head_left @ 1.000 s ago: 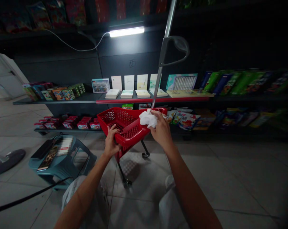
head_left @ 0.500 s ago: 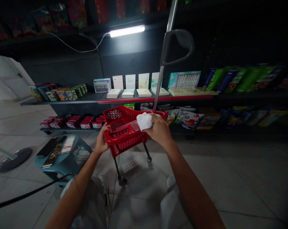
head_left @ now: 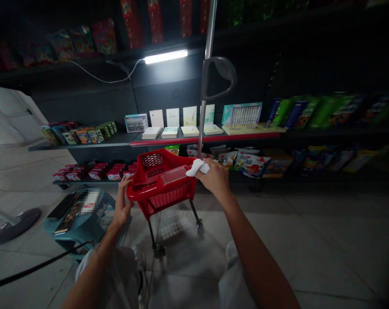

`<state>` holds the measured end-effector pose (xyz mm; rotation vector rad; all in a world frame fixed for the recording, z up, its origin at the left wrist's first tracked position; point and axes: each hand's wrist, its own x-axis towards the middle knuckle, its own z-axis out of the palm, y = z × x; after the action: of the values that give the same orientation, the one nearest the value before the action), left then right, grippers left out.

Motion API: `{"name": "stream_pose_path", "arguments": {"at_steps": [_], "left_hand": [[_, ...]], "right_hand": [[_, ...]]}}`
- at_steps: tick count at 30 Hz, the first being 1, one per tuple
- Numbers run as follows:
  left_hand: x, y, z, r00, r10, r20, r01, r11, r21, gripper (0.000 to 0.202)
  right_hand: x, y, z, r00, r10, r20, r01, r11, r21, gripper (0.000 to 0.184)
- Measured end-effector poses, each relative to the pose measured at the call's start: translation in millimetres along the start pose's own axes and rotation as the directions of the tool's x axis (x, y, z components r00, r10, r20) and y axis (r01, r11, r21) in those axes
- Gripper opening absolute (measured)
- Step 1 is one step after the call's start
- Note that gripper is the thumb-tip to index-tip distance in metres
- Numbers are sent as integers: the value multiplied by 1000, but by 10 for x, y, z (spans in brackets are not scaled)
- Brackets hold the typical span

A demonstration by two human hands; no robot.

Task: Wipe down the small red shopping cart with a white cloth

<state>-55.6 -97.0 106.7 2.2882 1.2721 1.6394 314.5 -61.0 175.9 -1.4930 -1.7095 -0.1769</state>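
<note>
- Clutching crumpled white cloth [head_left: 197,168] with curled fingers of right hand [head_left: 216,179], at rim of red plastic shopping cart [head_left: 147,190]
- Keeping left hand [head_left: 122,207] half open by cart's left corner
- Can't read blurry print on red-and-white snack packet [head_left: 255,166] tbh

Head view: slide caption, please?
Crumpled white cloth in the right-hand grip at the right side of a red shopping cart; left-hand grip at its left.

A crumpled white cloth [head_left: 197,167] sits at the right rim of an upright red perforated-plastic basket cart [head_left: 146,193] with dark legs.
</note>
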Motion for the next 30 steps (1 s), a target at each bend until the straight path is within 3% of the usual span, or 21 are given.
{"name": "stream_pose_path", "arguments": {"at_steps": [3, 5, 7, 9, 12, 15, 21, 27, 30], "left_hand": [[25, 533, 17, 987, 148, -64, -139, 982, 131, 52], [153, 882, 144, 983, 184, 16, -184, 967, 174, 44], [341, 1137, 363, 986, 144, 84, -159, 965, 207, 43], [530, 1261, 626, 993, 67, 95, -90, 960, 264, 40], [712, 1265, 965, 991, -13, 133, -34, 938, 346, 34], [751, 1202, 1102, 996, 7, 94, -44, 919, 391, 35], [740, 1137, 899, 984, 88, 155, -153, 861, 486, 43], [766, 1099, 581, 946, -45, 320, -159, 797, 583, 43], [783, 986, 438, 934, -38, 355, -179, 811, 557, 44]], "right_hand": [[40, -54, 12, 1000, 0, 9, 0, 999, -43, 28], [60, -85, 7, 1000, -1, 15, 1, 998, -59, 28], [65, -122, -8, 1000, 3, 24, -1, 997, -75, 28], [57, -169, -30, 999, 4, 39, 0, 995, -95, 28], [31, -239, -65, 998, -10, 60, 18, 992, -125, 28], [19, -279, -97, 996, -27, 81, 38, 989, -143, 28], [11, -287, -142, 994, -53, 97, 63, 992, -109, 25], [-89, -308, -168, 985, -115, 128, 118, 993, -20, 20], [-118, -295, -181, 982, -133, 130, 130, 991, 37, 17]]}}
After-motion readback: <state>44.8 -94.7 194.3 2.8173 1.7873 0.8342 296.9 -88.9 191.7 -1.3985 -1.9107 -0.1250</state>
